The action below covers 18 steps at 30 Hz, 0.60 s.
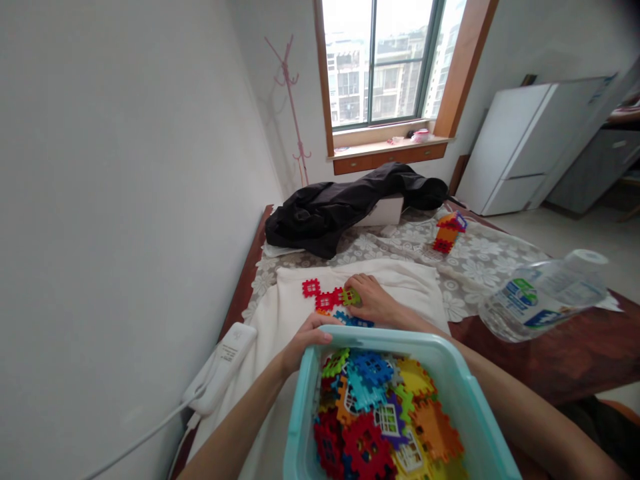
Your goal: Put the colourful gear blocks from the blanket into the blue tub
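My left hand [306, 339] grips the far left corner of a light blue plastic bin [390, 335], fingers at its rim. Inside the bin lie interlocking building blocks in several colours, such as a red block [367, 445] and an orange block [436, 427]. Beyond the bin, my right hand [373, 300] has its fingers closed on a green building block [350, 297], on the white cloth. Beside it are red blocks [327, 300] and blue blocks [357, 321]. Part of the blue ones is hidden behind the bin's rim.
A white cloth [287, 293] covers part of the table. A power strip [223, 367] lies at the left, a large clear bottle [545, 293] at the right. Farther back are a small block house [447, 233] and a black garment [345, 207]. A wall [125, 200] borders the left.
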Available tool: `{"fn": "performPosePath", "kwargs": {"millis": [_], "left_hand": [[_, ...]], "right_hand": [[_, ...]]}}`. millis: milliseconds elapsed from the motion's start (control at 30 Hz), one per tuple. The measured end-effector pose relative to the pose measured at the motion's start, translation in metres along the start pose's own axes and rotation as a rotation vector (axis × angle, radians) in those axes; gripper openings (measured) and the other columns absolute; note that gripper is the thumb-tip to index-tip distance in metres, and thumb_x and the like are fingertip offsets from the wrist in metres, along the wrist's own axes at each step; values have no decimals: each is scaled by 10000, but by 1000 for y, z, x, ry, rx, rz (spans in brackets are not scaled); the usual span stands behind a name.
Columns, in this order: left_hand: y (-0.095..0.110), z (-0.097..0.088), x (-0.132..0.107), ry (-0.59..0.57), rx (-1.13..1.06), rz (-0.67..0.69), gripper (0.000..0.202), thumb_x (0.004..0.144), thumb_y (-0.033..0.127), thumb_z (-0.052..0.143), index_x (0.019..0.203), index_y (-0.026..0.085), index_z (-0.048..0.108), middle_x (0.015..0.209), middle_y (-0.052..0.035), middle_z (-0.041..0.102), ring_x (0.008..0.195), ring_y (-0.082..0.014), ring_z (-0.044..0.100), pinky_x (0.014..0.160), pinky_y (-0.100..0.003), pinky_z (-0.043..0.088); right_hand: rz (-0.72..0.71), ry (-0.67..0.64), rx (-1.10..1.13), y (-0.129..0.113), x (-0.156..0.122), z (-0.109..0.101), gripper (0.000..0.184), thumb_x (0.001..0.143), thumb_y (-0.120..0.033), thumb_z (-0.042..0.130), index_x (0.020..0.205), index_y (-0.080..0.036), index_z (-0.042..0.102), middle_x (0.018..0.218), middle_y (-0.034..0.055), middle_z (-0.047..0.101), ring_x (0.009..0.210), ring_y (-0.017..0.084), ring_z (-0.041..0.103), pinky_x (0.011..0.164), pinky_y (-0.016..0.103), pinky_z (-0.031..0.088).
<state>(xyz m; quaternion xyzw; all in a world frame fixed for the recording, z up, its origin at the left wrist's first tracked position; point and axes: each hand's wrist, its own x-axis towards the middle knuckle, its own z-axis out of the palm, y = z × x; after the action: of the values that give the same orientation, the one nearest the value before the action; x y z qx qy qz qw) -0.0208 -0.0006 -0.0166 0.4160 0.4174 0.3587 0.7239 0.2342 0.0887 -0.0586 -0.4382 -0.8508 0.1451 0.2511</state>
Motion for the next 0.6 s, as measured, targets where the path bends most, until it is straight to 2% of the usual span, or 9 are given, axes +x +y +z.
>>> {"fn": "performPosePath", "kwargs": {"millis": [100, 200, 267, 333, 433, 500, 600], "left_hand": [[1, 1, -1, -1, -12, 12, 426, 604, 368, 911, 968, 173, 807, 871, -43, 782, 801, -238, 643, 740, -324, 450], [0, 1, 0, -5, -13, 30, 413, 608, 362, 906, 959, 169, 806, 889, -46, 783, 801, -235, 643, 733, -322, 448], [-3, -2, 2, -10, -16, 31, 422, 610, 366, 902, 970, 168, 807, 885, -46, 782, 785, -232, 639, 726, -323, 450], [-5, -4, 3, -18, -17, 26, 434, 614, 374, 896, 985, 167, 807, 863, -46, 776, 756, -229, 631, 710, -325, 445], [-8, -6, 4, -29, -13, 25, 439, 631, 368, 885, 1013, 164, 812, 876, -49, 775, 760, -230, 627, 712, -328, 443], [-8, -6, 3, -26, -16, 28, 432, 640, 360, 880, 1021, 164, 821, 901, -51, 778, 794, -235, 630, 729, -328, 446], [-7, -4, 2, -34, -19, 34, 422, 642, 368, 871, 1006, 161, 828, 882, -53, 771, 797, -235, 618, 729, -326, 435]], "right_hand": [[34, 100, 41, 8, 1, -2, 316, 864, -207, 749, 1159, -185, 637, 1243, 139, 721, 1179, 313, 636, 1081, 475, 492], [31, 221, 147, 14, 2, 2, 242, 932, -247, 759, 1126, -206, 620, 1225, 123, 728, 1143, 290, 657, 1047, 449, 517], [-10, 197, 166, 13, 3, 7, 222, 976, -276, 765, 1139, -210, 629, 1317, 136, 736, 1225, 303, 659, 1101, 469, 508], [-31, 98, 124, 9, 4, 10, 220, 994, -289, 775, 1153, -206, 649, 1383, 142, 738, 1305, 329, 647, 1140, 499, 487], [2, -13, 31, 3, 6, 8, 212, 1002, -329, 779, 1119, -190, 670, 1269, 136, 764, 1233, 335, 662, 1092, 499, 487], [31, -4, -21, 3, 6, 4, 212, 981, -333, 779, 1083, -182, 671, 1182, 139, 759, 1140, 320, 663, 1040, 480, 492], [42, 77, -43, 11, 6, -1, 214, 928, -305, 775, 1057, -183, 656, 1141, 149, 739, 1082, 314, 647, 994, 469, 491]]}}
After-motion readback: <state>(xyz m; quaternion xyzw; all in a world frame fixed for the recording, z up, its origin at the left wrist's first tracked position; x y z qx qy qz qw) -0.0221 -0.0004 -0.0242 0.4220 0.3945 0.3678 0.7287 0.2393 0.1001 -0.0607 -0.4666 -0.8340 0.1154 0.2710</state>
